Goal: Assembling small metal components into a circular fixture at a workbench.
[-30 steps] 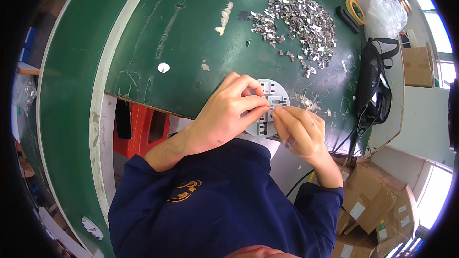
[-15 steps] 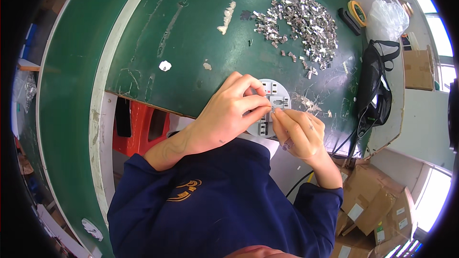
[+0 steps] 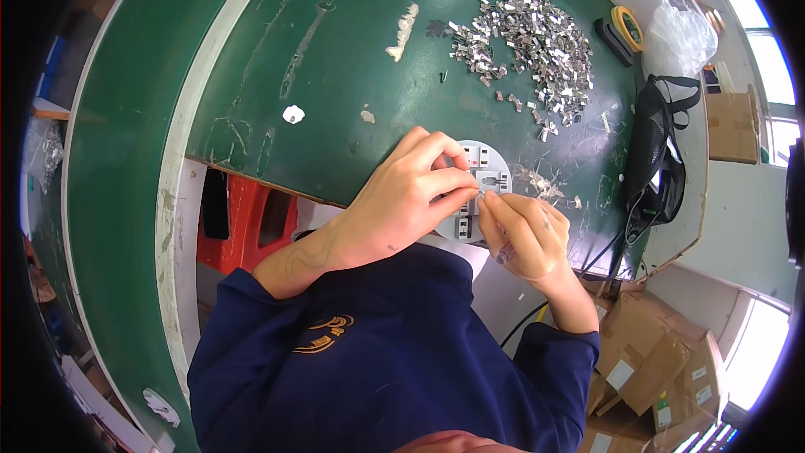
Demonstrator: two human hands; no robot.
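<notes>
A round light-grey disc-shaped fixture (image 3: 501, 169) with raised blocks and slots lies at the near edge of the green table. Over its left part is my left hand (image 3: 421, 180), thumb and forefinger pinched together. My right hand (image 3: 527, 233) comes in from the right, its fingertips pinched against the left ones. Something tiny and greyish sits between the meeting fingertips, too small to name. The fingers and palms cover part of the disc. A ring-like band shows on a right finger.
Beyond my hands lies a heap of small metal clips (image 3: 541, 42) on the green table (image 3: 335, 59). Along the right edge are a black bag (image 3: 658, 159), a tape roll (image 3: 627, 28) and a clear plastic bag (image 3: 681, 29). Cardboard boxes (image 3: 646, 344) stand at lower right; a red stool (image 3: 251, 222) is below the table.
Both hands keep their pinch over the disc, almost unmoved. The whole view has shifted very slightly.
</notes>
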